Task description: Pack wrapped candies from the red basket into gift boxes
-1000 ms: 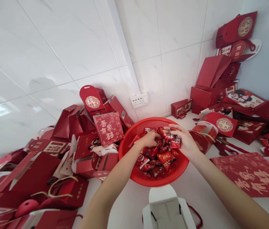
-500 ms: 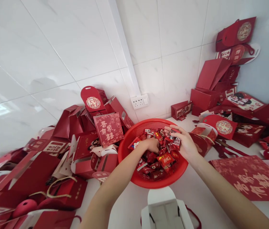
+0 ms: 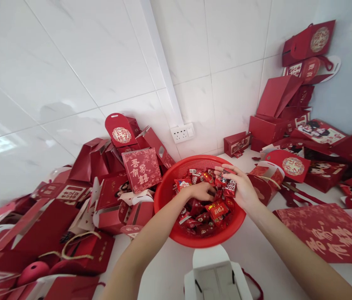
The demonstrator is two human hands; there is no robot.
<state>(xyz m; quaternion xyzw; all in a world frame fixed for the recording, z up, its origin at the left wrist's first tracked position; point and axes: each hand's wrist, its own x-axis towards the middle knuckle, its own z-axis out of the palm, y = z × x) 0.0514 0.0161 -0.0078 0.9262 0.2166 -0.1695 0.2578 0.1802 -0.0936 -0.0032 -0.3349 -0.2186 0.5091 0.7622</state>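
A red plastic basket holds a heap of wrapped candies, mostly red. My left hand reaches into the heap, its fingers bent among the wrappers; whether it grips one is hidden. At the basket's right side my right hand is curled around a few wrapped candies, with its palm turned toward the left hand. Below the basket, near me, stands an open white box with its flaps spread and a dark red cord at its side.
Red gift boxes are piled on the left, and more boxes are stacked on the right. A flat red bag lies at the right. A socket is on the tiled wall behind the basket.
My left hand has moved slightly right within the basket, and its fingers have opened out somewhat. Candies near it have shifted. My right hand stays almost where it was.
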